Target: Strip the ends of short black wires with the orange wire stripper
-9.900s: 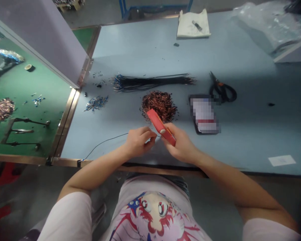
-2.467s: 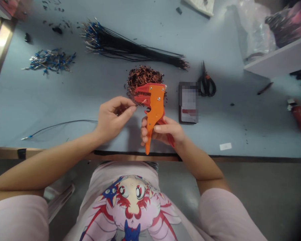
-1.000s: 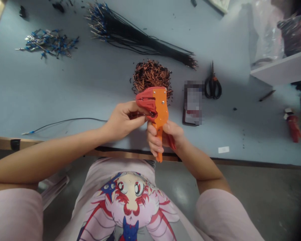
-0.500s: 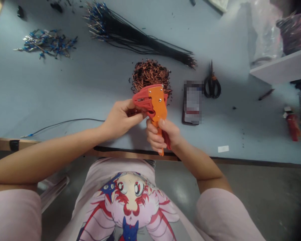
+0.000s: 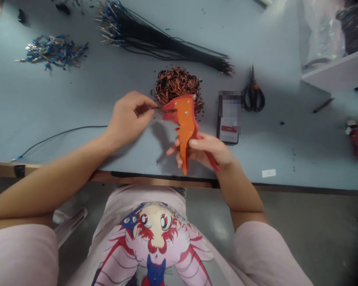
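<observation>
My right hand (image 5: pixel 201 153) holds an orange and red wire stripper (image 5: pixel 185 123), its two handles spread apart and its jaws pointing left. Just left of the jaws, my left hand (image 5: pixel 131 115) pinches the end of a black wire (image 5: pixel 62 131). That wire runs out from behind the hand to a blue-and-metal terminal near the table's front edge. Past the tool lies a pile of copper and black wire scraps (image 5: pixel 176 83). Whether the wire's tip touches the jaws, I cannot tell.
A bundle of black wires (image 5: pixel 167 45) stretches across the back. Loose blue terminals (image 5: pixel 55 51) lie at the left. Right of the scraps are a phone (image 5: pixel 229 119) and black scissors (image 5: pixel 254 95). A white shelf edge (image 5: pixel 337 67) juts in at the right.
My left hand has drawn back left from the jaws with the wire. The stripper's handles have spread as my right fingers loosened, and its jaws have opened.
</observation>
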### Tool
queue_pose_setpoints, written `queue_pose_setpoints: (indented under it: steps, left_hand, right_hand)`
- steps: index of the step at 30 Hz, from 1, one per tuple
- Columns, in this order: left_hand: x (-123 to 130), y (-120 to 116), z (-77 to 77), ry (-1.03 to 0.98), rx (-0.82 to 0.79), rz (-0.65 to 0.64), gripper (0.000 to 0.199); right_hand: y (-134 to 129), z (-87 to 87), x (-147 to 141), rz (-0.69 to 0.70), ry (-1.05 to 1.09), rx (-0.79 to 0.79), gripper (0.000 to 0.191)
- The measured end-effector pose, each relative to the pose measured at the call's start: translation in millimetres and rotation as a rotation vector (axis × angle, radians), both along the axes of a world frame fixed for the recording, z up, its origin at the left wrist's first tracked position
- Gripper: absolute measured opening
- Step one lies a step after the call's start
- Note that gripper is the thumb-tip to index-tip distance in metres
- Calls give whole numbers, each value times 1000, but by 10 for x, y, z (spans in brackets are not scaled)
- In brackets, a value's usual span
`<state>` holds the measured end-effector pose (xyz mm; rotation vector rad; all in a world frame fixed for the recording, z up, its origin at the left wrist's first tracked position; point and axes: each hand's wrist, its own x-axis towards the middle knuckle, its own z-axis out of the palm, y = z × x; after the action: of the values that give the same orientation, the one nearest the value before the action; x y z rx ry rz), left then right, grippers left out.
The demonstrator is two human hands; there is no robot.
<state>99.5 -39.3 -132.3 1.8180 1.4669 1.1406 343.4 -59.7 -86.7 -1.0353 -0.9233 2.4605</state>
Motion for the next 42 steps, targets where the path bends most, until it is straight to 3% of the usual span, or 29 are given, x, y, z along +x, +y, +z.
queue_pose_setpoints:
  steps: [4,7,9,13,18,22,26,34,42]
  left_hand:
    - [-61,71,18,-30,46,75,11]
    - [-90,124,4,-52,79,112,10]
    - [-100,148,-7,-69,80,134,10]
    - [-97,154,-15,-93,71,160,10]
    - [-57,109,-17,-50,30,125,8]
    - [-22,58,22,-66,-43,54,9]
    - [-3,18,84,-126,-54,67,4]
    - [10,-48,130,-74,-15,-4,5]
    - [33,-86,175,-155,-14,-68,9]
  right_hand:
    - [-95,17,-114,258,-44,-61,39]
    - [-117,-27,-164,335,-68,-35,44]
    - [-96,-72,-144,273,-66,52,51]
    - [-11,-107,-31,14,-27,251,57]
    - [27,-63,-8,-117,65,172,48]
    - [8,-57,-54,-159,-70,225,45]
    - [-12,-6,-52,-148,-180,305,38]
    - [-63,-1,-47,-33,-111,401,32]
    - [-66,-26,-50,22,-91,429,29]
